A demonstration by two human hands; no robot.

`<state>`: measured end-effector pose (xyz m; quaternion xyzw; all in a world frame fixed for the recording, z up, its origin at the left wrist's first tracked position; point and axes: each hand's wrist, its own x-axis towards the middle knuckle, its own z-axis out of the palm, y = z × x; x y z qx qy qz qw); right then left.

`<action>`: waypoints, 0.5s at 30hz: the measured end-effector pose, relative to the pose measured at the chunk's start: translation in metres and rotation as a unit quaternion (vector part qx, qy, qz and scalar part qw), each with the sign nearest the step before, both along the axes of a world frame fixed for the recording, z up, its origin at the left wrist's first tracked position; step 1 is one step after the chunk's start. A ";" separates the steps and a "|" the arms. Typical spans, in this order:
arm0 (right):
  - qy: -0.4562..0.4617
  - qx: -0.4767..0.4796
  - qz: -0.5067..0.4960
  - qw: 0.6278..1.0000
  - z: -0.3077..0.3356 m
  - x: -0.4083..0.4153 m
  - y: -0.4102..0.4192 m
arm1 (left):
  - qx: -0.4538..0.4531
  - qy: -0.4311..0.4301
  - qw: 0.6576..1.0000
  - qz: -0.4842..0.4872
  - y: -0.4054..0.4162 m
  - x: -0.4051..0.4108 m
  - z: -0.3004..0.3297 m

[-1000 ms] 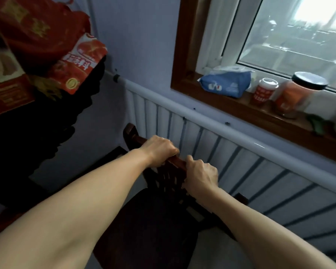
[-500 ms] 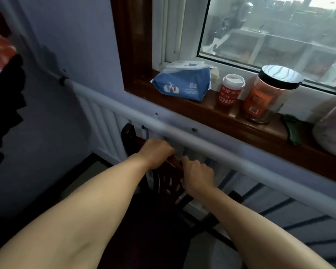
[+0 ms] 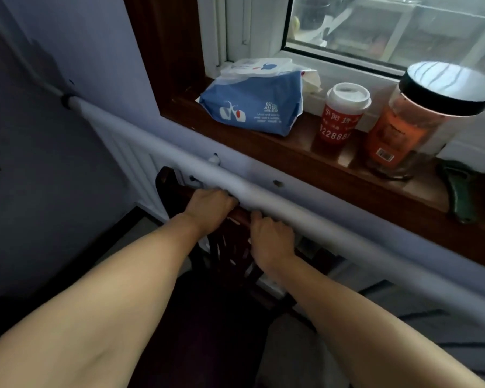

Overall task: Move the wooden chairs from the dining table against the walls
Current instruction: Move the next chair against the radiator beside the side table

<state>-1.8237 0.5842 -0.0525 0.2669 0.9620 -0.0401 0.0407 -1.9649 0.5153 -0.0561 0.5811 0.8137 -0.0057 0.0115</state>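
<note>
A dark wooden chair [image 3: 168,182] stands below me with its back against the white radiator [image 3: 140,161] under the window. My left hand [image 3: 207,210] grips the top rail of the chair back, its knuckles close under the white pipe [image 3: 291,208]. My right hand [image 3: 272,240] holds the same rail just to the right. The carved back slats show between my hands. The dark seat lies in shadow between my forearms, and the chair legs are hidden.
The wooden window sill [image 3: 305,152] holds a blue tissue pack [image 3: 252,107], a red paper cup [image 3: 340,116], a black-lidded jar [image 3: 420,119] and a green object [image 3: 459,191]. The lilac wall [image 3: 67,163] closes the left side. A strip of grey floor lies beside the chair.
The chair and both hands have moved forward until the chair back is right under the pipe. My view has come closer to the sill; the red bags at left are out of frame.
</note>
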 end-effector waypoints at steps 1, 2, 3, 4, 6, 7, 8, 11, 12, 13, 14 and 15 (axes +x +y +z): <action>0.000 -0.004 -0.003 1.000 0.000 0.000 -0.002 | 0.002 -0.002 1.000 -0.001 -0.001 -0.001 0.000; -0.002 -0.010 -0.006 1.000 -0.001 0.000 -0.004 | 0.002 -0.003 1.000 -0.003 -0.003 -0.001 -0.001; -0.002 -0.015 -0.009 1.000 0.000 0.000 -0.005 | 0.002 -0.001 1.000 -0.003 -0.004 -0.001 -0.001; -0.004 -0.021 -0.011 1.000 0.000 0.000 -0.006 | 0.005 0.002 1.000 -0.002 -0.005 0.000 -0.002; -0.009 -0.033 -0.017 0.999 0.002 0.000 -0.007 | 0.011 -0.002 1.000 0.003 -0.008 0.004 -0.004; -0.014 -0.037 -0.020 0.999 0.002 0.001 -0.008 | 0.015 -0.008 1.000 0.006 -0.009 0.005 -0.005; -0.020 -0.037 -0.022 0.999 0.003 0.001 -0.009 | 0.020 -0.016 1.000 0.008 -0.012 0.006 -0.005; -0.037 -0.038 -0.028 0.998 0.004 0.005 -0.013 | 0.029 -0.046 0.998 0.017 -0.019 0.008 -0.001; -0.038 -0.041 -0.028 0.998 0.004 0.007 -0.014 | 0.029 -0.061 0.997 0.022 -0.021 0.010 0.001; -0.038 -0.042 -0.026 0.998 0.005 0.008 -0.016 | 0.028 -0.074 0.996 0.027 -0.023 0.011 0.003; -0.036 -0.044 -0.025 0.998 0.006 0.010 -0.018 | 0.028 -0.084 0.996 0.030 -0.023 0.013 0.005; -0.032 -0.043 -0.020 0.998 0.007 0.011 -0.019 | 0.027 -0.089 0.995 0.036 -0.025 0.017 0.008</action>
